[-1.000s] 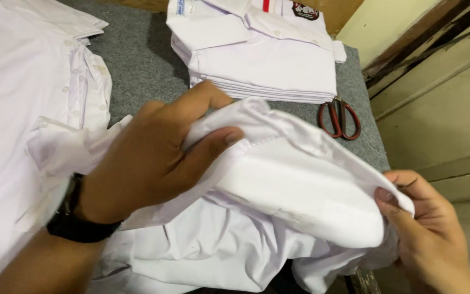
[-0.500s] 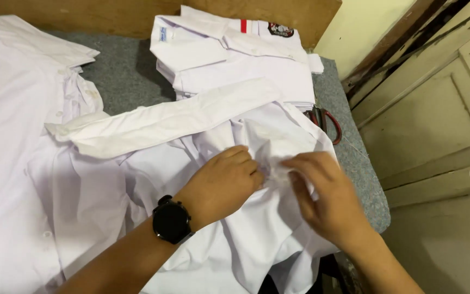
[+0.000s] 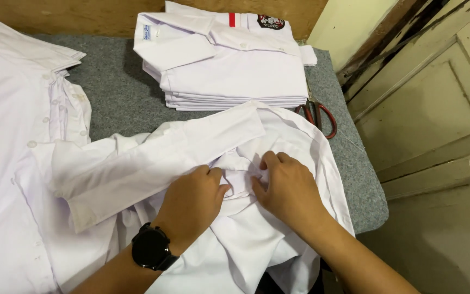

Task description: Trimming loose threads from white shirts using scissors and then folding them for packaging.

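Observation:
A crumpled white shirt (image 3: 191, 147) lies spread over the grey felt table top (image 3: 112, 98), one long sleeve stretched out to the left. My left hand (image 3: 194, 198), a black watch on its wrist, rests knuckles-up on the bunched cloth at the shirt's middle, fingers pinching a fold. My right hand (image 3: 286, 188) presses on the same bunch from the right, fingertips tucked into the fabric. The two hands almost touch.
A neat stack of folded white shirts (image 3: 229, 60) sits at the back of the table. Red-handled scissors (image 3: 319, 117) lie by the right edge. More white shirts (image 3: 12, 109) are piled on the left. A cream panelled door (image 3: 431, 103) stands right of the table.
The shirt, held up a second ago, now lies on the table. Both hands have come together on its middle, and the sleeve has slid lower and left.

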